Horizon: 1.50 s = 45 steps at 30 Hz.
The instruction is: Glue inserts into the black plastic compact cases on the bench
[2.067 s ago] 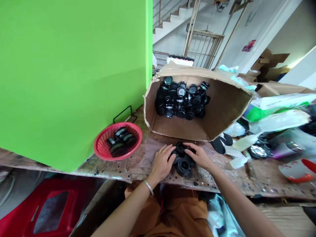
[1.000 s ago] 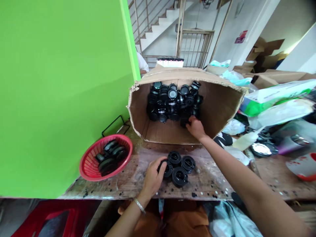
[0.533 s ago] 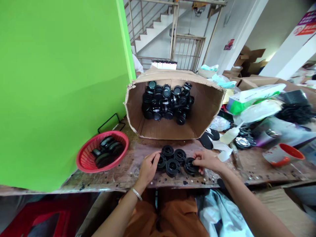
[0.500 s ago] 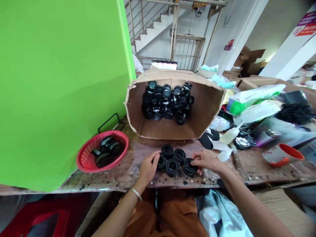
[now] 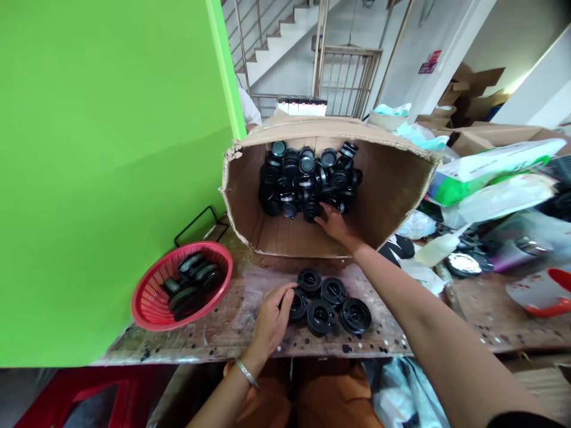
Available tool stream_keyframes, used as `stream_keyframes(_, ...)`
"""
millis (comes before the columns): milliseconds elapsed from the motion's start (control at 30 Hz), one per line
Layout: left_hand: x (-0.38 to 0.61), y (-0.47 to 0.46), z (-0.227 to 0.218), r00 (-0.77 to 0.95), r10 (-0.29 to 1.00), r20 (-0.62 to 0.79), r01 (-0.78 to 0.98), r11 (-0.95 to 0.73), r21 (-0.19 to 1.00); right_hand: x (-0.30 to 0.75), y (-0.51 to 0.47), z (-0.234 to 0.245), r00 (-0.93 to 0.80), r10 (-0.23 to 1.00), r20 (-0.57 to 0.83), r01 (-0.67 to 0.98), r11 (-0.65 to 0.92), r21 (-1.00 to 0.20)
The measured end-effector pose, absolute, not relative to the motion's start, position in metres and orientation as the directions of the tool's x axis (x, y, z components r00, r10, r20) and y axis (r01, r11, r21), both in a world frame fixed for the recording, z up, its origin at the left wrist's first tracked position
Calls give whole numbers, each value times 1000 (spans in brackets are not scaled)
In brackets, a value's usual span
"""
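Several black round plastic parts [image 5: 332, 300] lie grouped on the worn wooden bench [image 5: 214, 330] near its front edge. My left hand [image 5: 271, 321] rests at the left side of this group, fingers curled against the leftmost part. My right hand [image 5: 333, 226] reaches into a cardboard box [image 5: 401, 190] lying on its side, fingers at the bottom of a pile of black parts [image 5: 307, 178] heaped at the box's back. Whether it grips one is hidden.
A red mesh basket [image 5: 151, 303] with several black parts stands at the left beside a green panel [image 5: 107, 154]. Plastic bags, a squeeze bottle [image 5: 439, 249] and a red-rimmed bowl [image 5: 542, 291] clutter the right. Stairs and railings stand behind.
My right hand set a black part down at the right of the group, then reached back into the box. The left hand stayed at the group's left.
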<state>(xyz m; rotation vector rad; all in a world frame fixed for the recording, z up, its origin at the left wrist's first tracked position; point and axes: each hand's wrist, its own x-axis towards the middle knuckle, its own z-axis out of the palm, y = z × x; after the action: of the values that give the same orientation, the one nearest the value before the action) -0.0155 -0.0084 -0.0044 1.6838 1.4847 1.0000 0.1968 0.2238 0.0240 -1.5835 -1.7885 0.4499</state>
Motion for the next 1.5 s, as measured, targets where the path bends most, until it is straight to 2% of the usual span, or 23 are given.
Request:
stream_keyframes(200, -15, -8, -3, 63, 993, 98, 485, -117, 867, 195, 219, 24, 56, 988, 143, 680, 67, -730)
stream_keyframes(367, -17, -6, -7, 79, 990, 117, 480, -141, 866, 253, 136, 43, 18, 999, 33, 664, 13, -747)
stream_keyframes(467, -17, -7, -7, 76, 990, 118, 483, -140, 864, 288, 78, 46, -57, 995, -82, 660, -24, -751)
stream_keyframes(533, -17, -8, -6, 67, 991, 119, 489, -137, 862, 301, 54, 43, -208, 949, -235, 648, -47, -760)
stream_keyframes(600, -17, -9, -5, 58, 991, 123, 491, -136, 860, 302, 48, 44, -363, 886, -289, 697, 52, -716)
stream_keyframes(633, -17, -10, -4, 54, 991, 125, 491, -135, 861, 298, 52, 46, -403, 877, -263, 726, 131, -675)
stream_keyframes(700, -17, -11, -3, 48, 991, 127, 488, -134, 862, 280, 74, 54, -402, 909, -114, 779, 273, -564)
stream_keyframes(800, -17, -12, -2, 42, 990, 133, 485, -137, 864, 231, 131, 65, -284, 944, 169, 832, 330, -446)
stream_keyframes(933, -17, -13, -2, 41, 991, 129, 494, -133, 859, 143, 208, 57, -290, 916, 279, 816, 388, -428)
stream_keyframes(1133, -18, -14, -2, 44, 990, 131, 501, -135, 855, 77, 260, 35, -150, 934, 323, 850, 288, -441)
stream_keyframes(1300, -18, -15, -3, 46, 990, 131, 491, -137, 861, 99, 253, 26, -132, 936, 327, 837, 282, -469)
stream_keyframes(1500, -17, -16, -3, 54, 988, 142, 470, -151, 870, 147, 226, 12, -28, 959, 284, 810, 188, -556)
